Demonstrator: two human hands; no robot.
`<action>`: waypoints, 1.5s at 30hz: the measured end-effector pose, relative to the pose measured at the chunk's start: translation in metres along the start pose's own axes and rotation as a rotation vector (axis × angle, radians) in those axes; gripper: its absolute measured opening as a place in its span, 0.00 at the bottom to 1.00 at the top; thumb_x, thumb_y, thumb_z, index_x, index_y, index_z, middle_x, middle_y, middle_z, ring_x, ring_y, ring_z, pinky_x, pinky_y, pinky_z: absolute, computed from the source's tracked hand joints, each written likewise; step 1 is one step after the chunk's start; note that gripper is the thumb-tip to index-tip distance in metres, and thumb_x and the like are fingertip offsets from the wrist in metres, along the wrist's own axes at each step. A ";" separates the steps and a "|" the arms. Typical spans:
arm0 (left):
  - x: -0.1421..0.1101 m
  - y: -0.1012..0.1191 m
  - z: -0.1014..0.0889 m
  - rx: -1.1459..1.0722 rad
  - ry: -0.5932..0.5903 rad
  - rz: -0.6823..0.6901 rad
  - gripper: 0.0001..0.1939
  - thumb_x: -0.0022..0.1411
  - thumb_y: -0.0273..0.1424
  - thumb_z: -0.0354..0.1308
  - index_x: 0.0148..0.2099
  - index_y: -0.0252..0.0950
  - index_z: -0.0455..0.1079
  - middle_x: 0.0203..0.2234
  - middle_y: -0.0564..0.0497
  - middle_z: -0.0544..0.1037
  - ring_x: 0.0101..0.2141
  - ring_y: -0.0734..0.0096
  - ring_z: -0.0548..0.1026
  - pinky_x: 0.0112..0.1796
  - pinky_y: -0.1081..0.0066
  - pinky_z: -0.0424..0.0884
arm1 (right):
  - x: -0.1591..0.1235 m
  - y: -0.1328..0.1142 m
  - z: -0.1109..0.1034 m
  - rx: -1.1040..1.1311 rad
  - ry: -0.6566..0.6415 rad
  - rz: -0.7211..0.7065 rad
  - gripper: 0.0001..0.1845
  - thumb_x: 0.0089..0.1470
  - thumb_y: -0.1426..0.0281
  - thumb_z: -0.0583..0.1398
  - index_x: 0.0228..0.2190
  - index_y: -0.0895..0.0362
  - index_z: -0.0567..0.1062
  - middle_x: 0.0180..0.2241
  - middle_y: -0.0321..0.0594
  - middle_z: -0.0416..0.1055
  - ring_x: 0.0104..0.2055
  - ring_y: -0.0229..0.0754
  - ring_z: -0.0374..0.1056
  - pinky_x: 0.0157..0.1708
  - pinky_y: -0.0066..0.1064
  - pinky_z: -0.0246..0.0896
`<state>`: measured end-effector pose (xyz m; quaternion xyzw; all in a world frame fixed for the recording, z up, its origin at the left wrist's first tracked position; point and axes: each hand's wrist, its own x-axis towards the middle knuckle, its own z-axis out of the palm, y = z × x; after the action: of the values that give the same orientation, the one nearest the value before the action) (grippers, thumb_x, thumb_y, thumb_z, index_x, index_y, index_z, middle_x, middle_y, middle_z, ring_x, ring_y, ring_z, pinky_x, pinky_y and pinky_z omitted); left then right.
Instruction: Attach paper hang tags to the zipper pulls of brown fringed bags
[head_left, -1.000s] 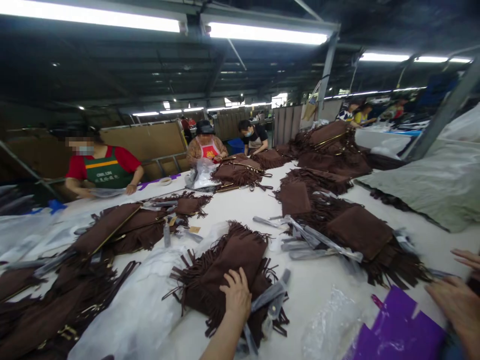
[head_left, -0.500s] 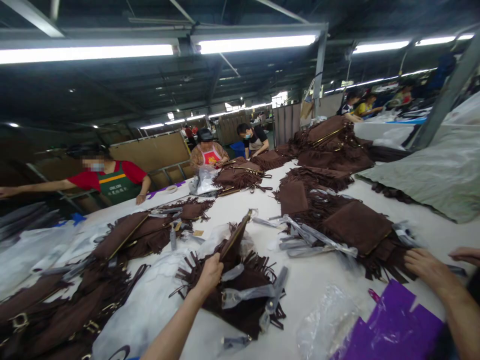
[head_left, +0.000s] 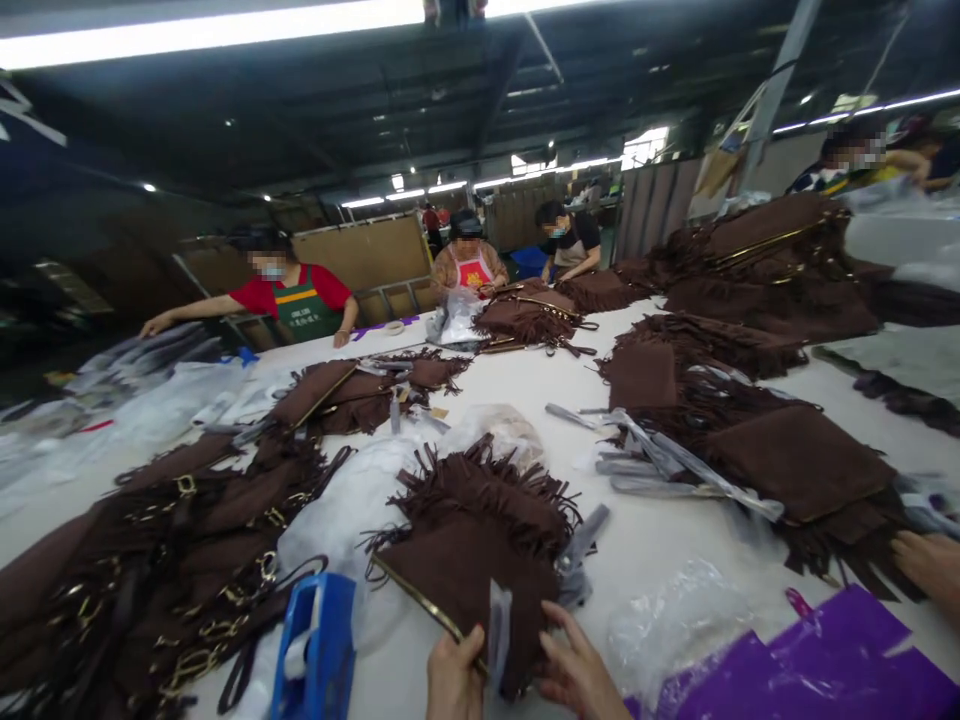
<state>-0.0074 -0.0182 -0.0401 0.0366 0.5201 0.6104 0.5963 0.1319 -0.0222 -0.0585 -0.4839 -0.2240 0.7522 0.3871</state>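
A dark brown fringed bag (head_left: pixel 465 560) lies flat in front of me, its fringe pointing away and a gold zip along its left edge. My left hand (head_left: pixel 456 672) is closed on the zip edge at the near corner, thumb on top. At the near right edge, my right hand (head_left: pixel 577 665) grips the bag with bent fingers; part of that grip is hidden. Between my hands a grey plastic-wrapped strip (head_left: pixel 499 635) lies on the brown material. Another plastic-wrapped piece (head_left: pixel 581 555) sticks out on the right.
A blue tape dispenser (head_left: pixel 315 640) stands left of my hands. Brown bags with gold hardware (head_left: pixel 195 570) are heaped left, more (head_left: pixel 799 460) right. Purple sheets (head_left: pixel 817 650) and clear plastic (head_left: pixel 675 620) lie nearby. Another person's hand (head_left: pixel 930 570) reaches in from the right.
The bag, earlier lifted at one end by a single hand, now lies flatter and turned, with both my hands at its near edge. The view has shifted, bringing the tape dispenser into sight.
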 end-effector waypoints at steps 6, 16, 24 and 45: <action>-0.016 0.070 0.070 -0.075 -0.127 0.224 0.25 0.36 0.23 0.65 0.42 0.32 0.68 0.29 0.50 0.78 0.33 0.66 0.75 0.37 0.69 0.71 | -0.004 -0.082 0.003 -0.033 -0.006 -0.270 0.30 0.44 0.57 0.60 0.47 0.54 0.60 0.31 0.39 0.74 0.31 0.41 0.70 0.31 0.32 0.61; -0.023 -0.020 0.044 -0.005 0.132 -0.250 0.04 0.51 0.22 0.55 0.30 0.36 0.66 0.23 0.53 0.75 0.29 0.71 0.75 0.38 0.69 0.71 | -0.024 -0.061 -0.120 -0.524 0.477 -0.335 0.22 0.35 0.52 0.59 0.30 0.55 0.70 0.29 0.43 0.74 0.32 0.50 0.72 0.33 0.37 0.64; 0.014 -0.046 -0.019 0.848 -0.100 0.121 0.10 0.47 0.23 0.53 0.34 0.32 0.71 0.30 0.44 0.77 0.35 0.60 0.74 0.39 0.62 0.69 | -0.016 0.008 -0.096 -0.725 0.335 -0.305 0.18 0.45 0.55 0.51 0.30 0.54 0.70 0.24 0.38 0.74 0.28 0.43 0.71 0.30 0.29 0.65; 0.055 0.019 -0.014 2.000 -0.660 0.860 0.31 0.54 0.14 0.39 0.56 0.45 0.60 0.57 0.35 0.57 0.55 0.39 0.55 0.43 0.35 0.57 | 0.023 0.026 -0.033 -0.871 0.472 -0.401 0.27 0.38 0.74 0.50 0.45 0.59 0.64 0.41 0.48 0.69 0.42 0.50 0.67 0.43 0.38 0.60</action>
<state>-0.0456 0.0206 -0.0658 0.8304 0.5357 0.0365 0.1487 0.1469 -0.0205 -0.1044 -0.7035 -0.5104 0.3713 0.3266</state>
